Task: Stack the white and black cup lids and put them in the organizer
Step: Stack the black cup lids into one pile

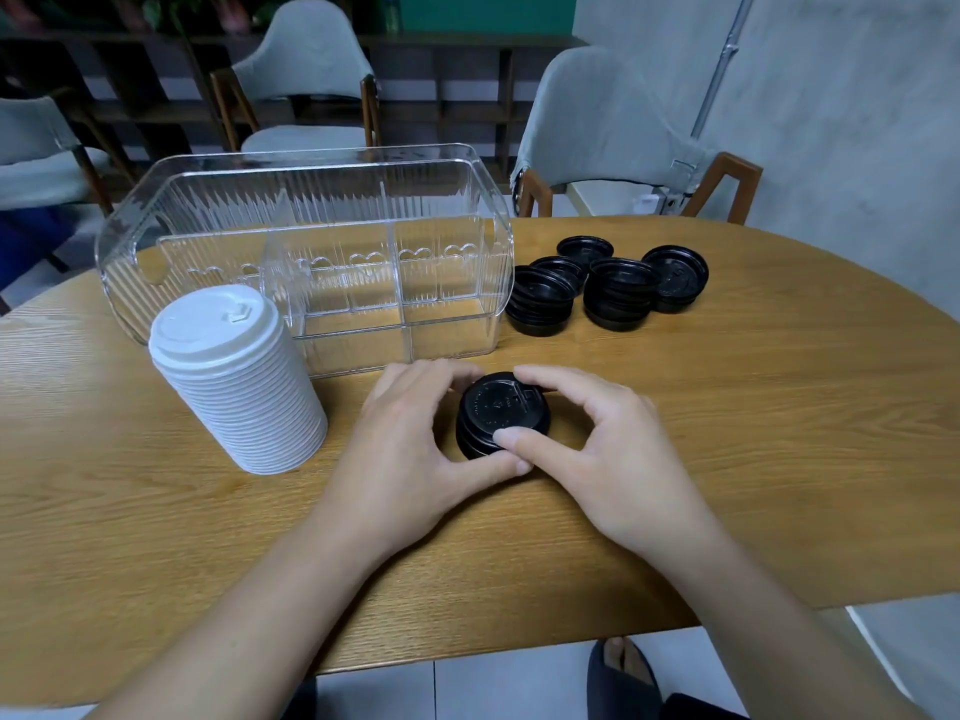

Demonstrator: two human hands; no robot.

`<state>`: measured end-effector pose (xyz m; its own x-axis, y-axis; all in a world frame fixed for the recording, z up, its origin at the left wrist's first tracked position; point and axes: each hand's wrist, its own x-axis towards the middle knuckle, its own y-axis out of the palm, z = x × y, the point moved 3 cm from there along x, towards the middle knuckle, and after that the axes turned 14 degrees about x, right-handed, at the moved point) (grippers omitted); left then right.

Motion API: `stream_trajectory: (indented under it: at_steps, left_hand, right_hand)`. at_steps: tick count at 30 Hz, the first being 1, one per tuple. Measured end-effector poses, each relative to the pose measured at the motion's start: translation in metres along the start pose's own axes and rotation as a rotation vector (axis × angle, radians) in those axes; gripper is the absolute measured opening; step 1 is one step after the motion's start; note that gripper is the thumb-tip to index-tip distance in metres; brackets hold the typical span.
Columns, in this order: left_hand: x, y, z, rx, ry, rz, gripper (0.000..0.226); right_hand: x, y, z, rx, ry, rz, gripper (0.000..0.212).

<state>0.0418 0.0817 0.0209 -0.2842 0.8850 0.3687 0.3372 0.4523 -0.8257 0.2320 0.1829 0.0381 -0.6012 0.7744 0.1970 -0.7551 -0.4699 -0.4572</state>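
Note:
A short stack of black lids (498, 413) stands on the wooden table in front of me. My left hand (415, 449) curls round its left side and my right hand (597, 449) round its right side, thumbs meeting at the front. A tall stack of white lids (236, 376) stands to the left. Behind them lies the clear plastic organizer (306, 252), with dividers and nothing inside. Several more black lids (608, 283) sit in low piles at the organizer's right end.
The oval wooden table (753, 433) ends close to my body and curves away on the right. Grey chairs (608, 132) stand behind the table near a concrete wall. A foot in a dark slipper (623, 667) shows below the table edge.

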Motion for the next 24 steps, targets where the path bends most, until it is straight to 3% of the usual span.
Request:
stream_trajectory:
  at_steps: [6, 24]
  left_hand:
    - [-0.0003, 0.0059, 0.0048, 0.030, -0.030, 0.097, 0.087]
    - [0.0008, 0.0094, 0.0008, 0.082, -0.047, 0.148, 0.099]
  right_hand:
    - [0.0012, 0.0042, -0.0029, -0.033, -0.056, 0.018, 0.061]
    - [-0.0004, 0.0111, 0.0002, -0.056, -0.104, -0.002, 0.062]
